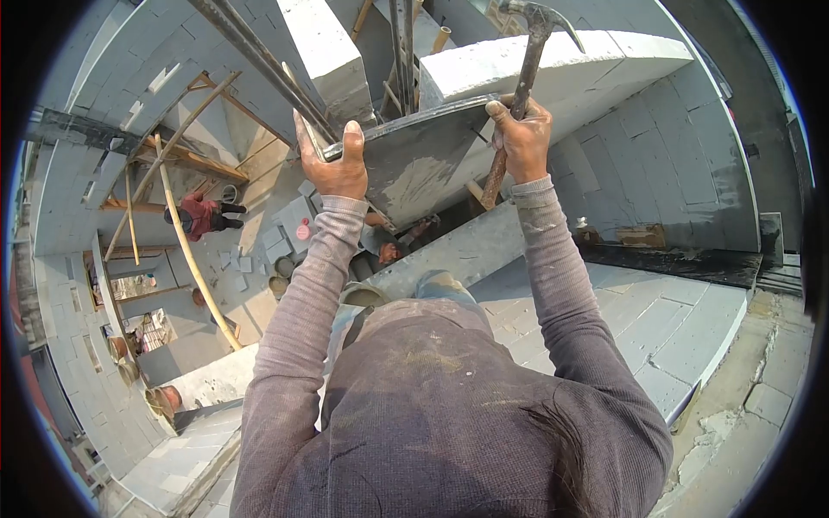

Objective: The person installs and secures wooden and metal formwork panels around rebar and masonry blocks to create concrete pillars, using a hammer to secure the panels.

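Note:
My right hand [524, 142] is wrapped around the handle of a claw hammer [528, 73], its head up and the handle's lower end pointing down. That hand is right at the far right end of a dark, flat panel [419, 173] with pale smears on its face. At the panel's left corner, my left hand [335, 168] grips the edge, thumb on one side and fingers on the other. Long metal bars [259, 65] run up and away just beyond my left fingers. White blocks [501, 65] lie behind the panel's top edge.
Below, a person [389, 250] is partly hidden under the panel, and another person in red [203, 214] is at the lower left. Bamboo poles [186, 242] lean there. A grey block wall [673, 155] rises on the right, above a drop to the floor.

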A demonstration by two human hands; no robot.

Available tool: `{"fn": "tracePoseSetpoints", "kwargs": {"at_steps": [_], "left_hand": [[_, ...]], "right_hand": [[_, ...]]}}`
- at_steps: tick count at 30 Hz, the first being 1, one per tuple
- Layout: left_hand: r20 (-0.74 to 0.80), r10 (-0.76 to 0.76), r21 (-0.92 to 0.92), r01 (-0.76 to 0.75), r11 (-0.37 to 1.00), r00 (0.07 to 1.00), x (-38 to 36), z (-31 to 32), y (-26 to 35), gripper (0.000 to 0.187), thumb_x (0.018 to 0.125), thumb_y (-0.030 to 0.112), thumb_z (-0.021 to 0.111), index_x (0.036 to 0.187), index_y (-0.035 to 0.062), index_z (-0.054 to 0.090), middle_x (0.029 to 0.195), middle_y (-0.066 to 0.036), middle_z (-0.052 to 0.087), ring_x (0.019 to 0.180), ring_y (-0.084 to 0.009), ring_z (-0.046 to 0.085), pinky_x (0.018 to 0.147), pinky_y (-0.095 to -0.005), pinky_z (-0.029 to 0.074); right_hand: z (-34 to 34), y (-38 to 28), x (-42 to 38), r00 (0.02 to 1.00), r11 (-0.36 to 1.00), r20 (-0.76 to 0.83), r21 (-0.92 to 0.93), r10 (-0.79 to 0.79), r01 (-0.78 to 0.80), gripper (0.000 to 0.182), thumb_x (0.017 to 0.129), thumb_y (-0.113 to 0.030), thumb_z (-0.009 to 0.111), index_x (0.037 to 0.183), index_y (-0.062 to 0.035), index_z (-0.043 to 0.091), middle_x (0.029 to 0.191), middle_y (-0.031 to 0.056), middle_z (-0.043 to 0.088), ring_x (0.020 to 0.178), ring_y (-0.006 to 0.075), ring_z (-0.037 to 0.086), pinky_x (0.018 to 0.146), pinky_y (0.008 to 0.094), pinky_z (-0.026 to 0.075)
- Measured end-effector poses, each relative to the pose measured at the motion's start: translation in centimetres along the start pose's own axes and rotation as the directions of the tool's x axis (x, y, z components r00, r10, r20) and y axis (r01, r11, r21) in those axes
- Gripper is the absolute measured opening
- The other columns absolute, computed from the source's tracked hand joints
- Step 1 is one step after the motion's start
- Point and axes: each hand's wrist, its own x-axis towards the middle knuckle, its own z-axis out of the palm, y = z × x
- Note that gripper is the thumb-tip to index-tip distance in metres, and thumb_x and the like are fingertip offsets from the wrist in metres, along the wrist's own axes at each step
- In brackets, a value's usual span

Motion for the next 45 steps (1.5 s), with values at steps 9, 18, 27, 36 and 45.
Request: {"fn": "tracePoseSetpoints", "kwargs": {"at_steps": [9,18,27,36,45], "left_hand": [[-0.055,0.12,0.064,-0.117,0.991,0.991,-0.1,0.4,0.2,0.059,0.09,0.03,0.074,0.132,-0.0068,0.054,0.116,-0.012,0.062,0.106,-0.0201,0.059,0.095,-0.0327,0.049],[-0.059,0.111,0.094,-0.105,0.99,0.992,-0.1,0.4,0.3,0.066,0.088,0.033,0.074,0.133,-0.0099,0.052,0.12,-0.015,0.061,0.11,-0.0231,0.059,0.1,-0.035,0.046],[0.007,-0.016,0.068,0.016,0.998,1.0,-0.2,-0.2,0.9,0.095,0.085,0.033,0.075,0.152,-0.0134,0.027,0.148,-0.028,0.043,0.138,-0.0323,0.046,0.116,-0.0392,0.036],[-0.179,0.054,0.35,0.013,0.937,0.982,-1.5,-0.8,0.7,0.103,0.082,0.043,0.083,0.154,-0.0052,0.027,0.15,-0.023,0.039,0.144,-0.027,0.035,0.12,-0.0399,0.029],[0.885,0.215,0.278,-0.839,0.468,0.413,1.0,8.8,14.6,0.124,0.073,0.039,0.09,0.156,-0.0088,0.012,0.155,-0.031,0.032,0.149,-0.0398,0.029,0.123,-0.0467,0.027]], "right_hand": [[0.1,0.0,0.0,1.0,1.0,-0.012,0.013,0.009,-0.009,0.027,0.084,-0.018,0.085,0.088,0.0018,0.066,0.057,-0.0009,0.053,0.042,0.0068,0.047,0.039,0.024,0.04],[0.2,-0.4,-0.2,1.0,0.999,-0.02,0.032,0.017,-0.016,0.022,0.085,-0.014,0.084,0.086,0.0008,0.068,0.061,-0.0022,0.056,0.045,0.0045,0.049,0.04,0.0216,0.037],[0.2,-0.2,-0.2,1.0,0.999,-0.022,0.049,0.019,-0.018,0.022,0.084,-0.014,0.085,0.085,0.0004,0.067,0.061,-0.0022,0.056,0.044,0.0047,0.048,0.038,0.0224,0.036],[0.5,-0.6,-0.2,0.998,1.0,-0.057,-0.008,0.011,-0.012,0.022,0.085,-0.012,0.082,0.088,0.0014,0.065,0.058,-0.0015,0.054,0.041,0.005,0.046,0.037,0.022,0.036],[-0.1,-1.8,-0.6,0.993,0.986,-0.087,-0.139,0.079,-0.091,0.027,0.079,-0.023,0.088,0.086,-0.0016,0.073,0.062,-0.0028,0.061,0.055,0.0055,0.051,0.05,0.0267,0.045]]}}
